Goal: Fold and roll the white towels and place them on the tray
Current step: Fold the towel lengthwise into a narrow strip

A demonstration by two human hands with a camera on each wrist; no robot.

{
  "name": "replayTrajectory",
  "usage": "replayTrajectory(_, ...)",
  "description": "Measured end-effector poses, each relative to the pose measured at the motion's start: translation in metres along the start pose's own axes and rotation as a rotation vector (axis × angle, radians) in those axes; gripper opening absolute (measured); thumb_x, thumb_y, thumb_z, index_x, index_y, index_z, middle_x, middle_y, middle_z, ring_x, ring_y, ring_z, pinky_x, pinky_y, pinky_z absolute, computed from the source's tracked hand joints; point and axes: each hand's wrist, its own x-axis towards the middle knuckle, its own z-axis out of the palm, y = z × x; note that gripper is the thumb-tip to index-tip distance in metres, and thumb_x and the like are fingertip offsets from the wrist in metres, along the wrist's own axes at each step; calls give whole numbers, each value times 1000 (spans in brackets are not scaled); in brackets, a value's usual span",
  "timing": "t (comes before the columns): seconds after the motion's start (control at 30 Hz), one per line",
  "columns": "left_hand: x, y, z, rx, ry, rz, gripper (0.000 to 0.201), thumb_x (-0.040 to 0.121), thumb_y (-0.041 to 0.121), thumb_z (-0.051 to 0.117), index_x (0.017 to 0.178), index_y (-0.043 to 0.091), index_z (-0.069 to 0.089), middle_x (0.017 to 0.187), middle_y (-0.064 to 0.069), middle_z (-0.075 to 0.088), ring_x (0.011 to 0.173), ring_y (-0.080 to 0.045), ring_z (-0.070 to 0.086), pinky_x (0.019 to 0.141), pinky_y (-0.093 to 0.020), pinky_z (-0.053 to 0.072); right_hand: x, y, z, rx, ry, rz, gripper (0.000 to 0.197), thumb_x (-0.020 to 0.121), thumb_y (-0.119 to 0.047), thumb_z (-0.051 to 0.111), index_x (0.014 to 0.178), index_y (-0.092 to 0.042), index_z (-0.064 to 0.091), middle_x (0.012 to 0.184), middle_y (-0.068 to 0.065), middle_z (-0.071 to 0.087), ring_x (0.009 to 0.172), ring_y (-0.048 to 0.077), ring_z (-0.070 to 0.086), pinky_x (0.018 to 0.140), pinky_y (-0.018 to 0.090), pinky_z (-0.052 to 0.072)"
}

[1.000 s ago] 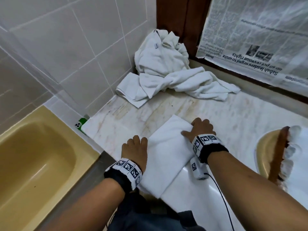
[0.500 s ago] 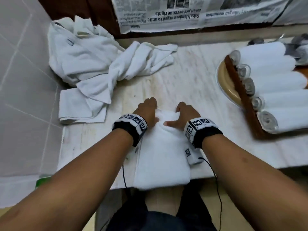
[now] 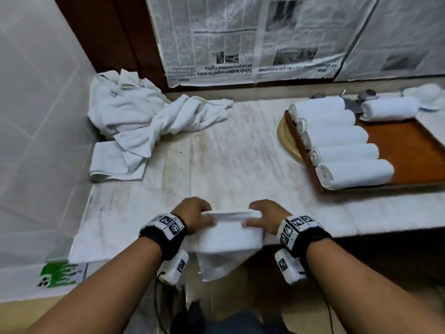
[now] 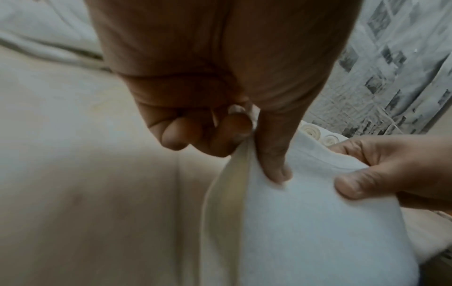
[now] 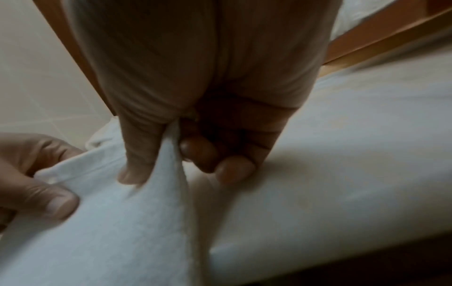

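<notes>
The folded towel has lifted, both thumbs-over grips pinching its top corners.

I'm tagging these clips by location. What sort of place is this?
Probably a bathroom, perhaps a hotel's. The walls are tiled, the marble counter has a basin set in it, and rolled white towels line a wooden tray. Both hands pinch a folded towel.

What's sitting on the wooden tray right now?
On the tray, five rolled white towels lie side by side along its left end; a sixth roll lies across the far edge. Bare wood shows to their right. Whatever lies beneath the rolls is covered.
</notes>
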Motion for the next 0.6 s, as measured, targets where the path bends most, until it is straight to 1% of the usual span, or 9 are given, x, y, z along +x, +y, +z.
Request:
replayTrajectory(0.07,-11,20,-7,-84,80,-9,17,82,31,73,71,19,66,63,4,64,55,-13,63,58,-26,50,-3,6,-18,12,70,-58,33,82,-44,77,98,-16,68,105,5,67,105,25,60,86,32,43)
replayTrajectory(0.1,-16,29,-10,-124,132,-19,15,83,27,71,71,18,65,63,0,66,51,-14,65,52,-24,50,-5,6,-27,24,110,-88,25,81,-43,78,83,-21,65,89,-1,65,93,23,61,76,31,42)
replayTrajectory(0.17,-24,44,-16,-210,250,-61,14,85,15,62,72,17,58,67,-7,67,47,-16,67,41,-22,45,-9,5,-46,78,188,-134,27,79,-40,80,72,-21,61,75,-4,62,79,20,59,68,31,40)
replayTrajectory(0.2,-26,51,-19,-262,311,-81,14,86,9,55,74,16,54,69,-9,67,47,-18,68,40,-25,47,-11,3,-55,107,222,-154,26,79,-38,80,73,-18,64,75,-1,63,77,19,60,67,31,42)
replayTrajectory(0.27,-27,64,-25,-406,417,-97,14,86,2,45,78,12,49,75,-15,65,53,-25,70,47,-40,57,-13,-3,-75,127,272,-187,25,80,-35,80,74,-16,65,75,0,65,74,16,60,66,30,43)
replayTrajectory(0.33,-22,76,-29,-616,502,-106,15,90,-1,44,79,10,45,80,-18,62,62,-38,70,52,-53,58,-13,-6,-93,93,313,-198,22,82,-37,77,73,-21,64,71,-5,62,69,11,58,61,24,41)
replayTrajectory(0.4,-13,85,-33,-783,565,-110,17,93,1,49,81,12,44,78,-16,61,65,-41,70,56,-59,57,-11,-7,-107,77,365,-173,21,85,-36,72,76,-18,66,68,-3,61,64,16,60,61,29,46)
replayTrajectory(0.5,11,90,-43,-864,614,-89,14,95,8,54,86,14,45,81,-12,63,65,-34,72,61,-51,60,-1,-6,-124,183,436,-113,22,91,-34,66,86,-13,65,69,3,60,57,26,65,53,35,54)
replayTrajectory(0.6,42,91,-61,-871,634,-22,15,95,5,50,87,15,44,84,-20,67,68,-33,72,50,-33,52,17,-11,-141,311,465,-49,19,95,-34,61,106,-19,67,81,3,63,55,24,65,40,25,48)
